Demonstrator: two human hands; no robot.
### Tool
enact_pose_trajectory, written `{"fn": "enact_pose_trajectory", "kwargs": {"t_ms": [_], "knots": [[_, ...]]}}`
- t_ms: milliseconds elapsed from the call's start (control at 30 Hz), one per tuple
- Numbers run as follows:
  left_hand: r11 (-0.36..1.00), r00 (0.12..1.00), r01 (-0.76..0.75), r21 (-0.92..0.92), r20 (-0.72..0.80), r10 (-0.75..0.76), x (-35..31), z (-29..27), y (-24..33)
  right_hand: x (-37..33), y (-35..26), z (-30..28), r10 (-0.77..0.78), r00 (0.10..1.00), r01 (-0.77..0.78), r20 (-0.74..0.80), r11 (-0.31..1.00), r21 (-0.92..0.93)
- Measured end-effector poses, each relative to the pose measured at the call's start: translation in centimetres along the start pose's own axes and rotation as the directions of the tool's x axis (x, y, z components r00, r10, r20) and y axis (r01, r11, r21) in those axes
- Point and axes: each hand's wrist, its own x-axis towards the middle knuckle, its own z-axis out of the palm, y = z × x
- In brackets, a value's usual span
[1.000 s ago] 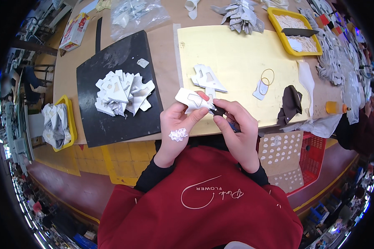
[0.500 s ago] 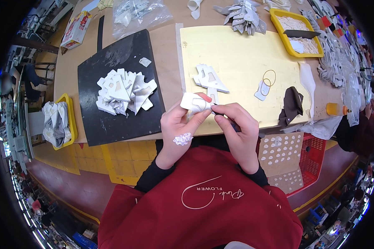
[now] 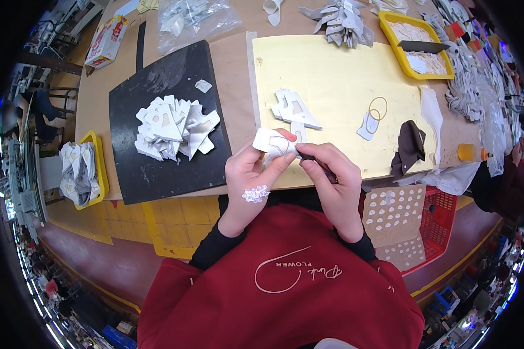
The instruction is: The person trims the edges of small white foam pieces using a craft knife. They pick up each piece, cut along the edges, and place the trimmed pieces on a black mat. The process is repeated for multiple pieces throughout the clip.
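Left hand point(image 3: 251, 174) pinched the white cut piece point(image 3: 272, 141) at the yellow mat's point(image 3: 332, 81) near edge, right hand point(image 3: 332, 180) closed on a dark tool point(image 3: 317, 164) w/ tip against it — best kept steady, I reckoned.

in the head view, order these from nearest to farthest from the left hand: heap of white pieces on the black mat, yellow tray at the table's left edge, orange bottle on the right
From the left hand:
1. Heap of white pieces, up and to its left on the black mat.
2. Yellow tray, farther left at the table edge.
3. Orange bottle, far right, past the right hand.
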Motion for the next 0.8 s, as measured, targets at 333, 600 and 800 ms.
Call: {"fn": "enact_pose_trajectory", "kwargs": {"t_ms": [333, 600, 800], "knots": [[0.994, 0.998, -0.062, 0.089, 0.003, 0.062, -0.04, 0.2, 0.04, 0.05, 0.53, 0.54, -0.138, 0.989, 0.134, -0.063, 0.989, -0.065], [0.998, 0.999, 0.023, -0.055, -0.039, -0.026, 0.13, 0.23, -0.04, -0.26, 0.39, 0.14, 0.263, 0.959, -0.282, 0.107, 0.836, 0.47], [1.0, 0.999, 0.014, -0.018, -0.031, -0.014, 0.09, 0.01, -0.5, -0.04, 0.87, 0.64, 0.065, 0.998, -0.064, 0.003, 0.965, 0.254]]}}
